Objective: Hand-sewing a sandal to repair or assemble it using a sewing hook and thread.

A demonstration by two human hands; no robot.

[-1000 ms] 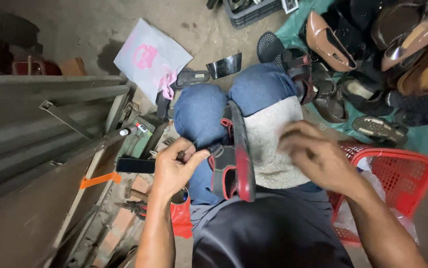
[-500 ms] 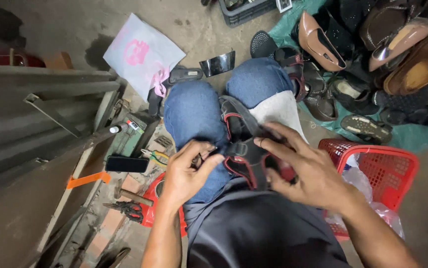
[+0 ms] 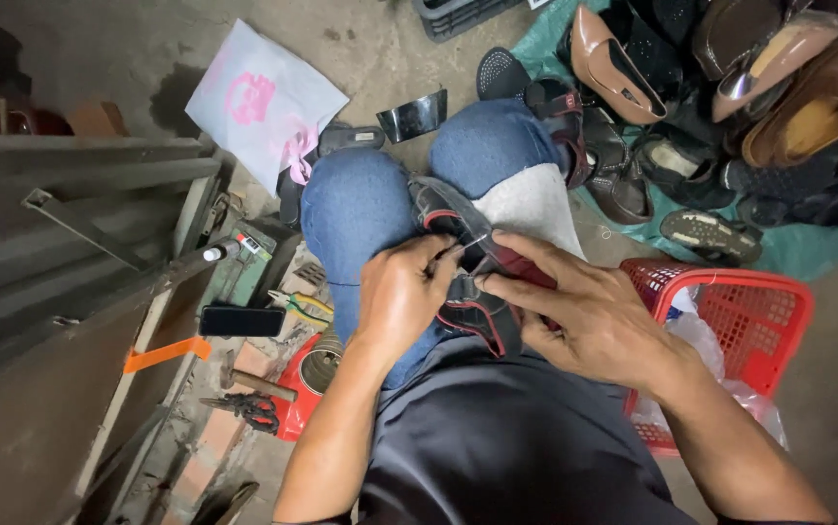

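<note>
A black sandal with red trim (image 3: 450,222) lies across my lap, on my blue jeans and a grey-white cloth (image 3: 532,208). My left hand (image 3: 397,299) grips the sandal's near part from the left, thumb and forefinger pinched at its strap. My right hand (image 3: 586,313) covers the sandal from the right, fingers pressing on the same strap. Both hands meet at the middle of the sandal, whose near end is hidden beneath them.
A red plastic basket (image 3: 767,313) with clear bags stands at my right. Several shoes (image 3: 691,117) lie piled on a green sheet at the back right. On the left are a metal bench (image 3: 69,253), a black phone (image 3: 241,321), pliers (image 3: 300,305), a hammer (image 3: 244,381) and a white-pink bag (image 3: 261,101).
My right hand has come down from the cloth onto the sandal. Both hands have closed in on its strap, and the sandal has turned to lie flatter on my lap.
</note>
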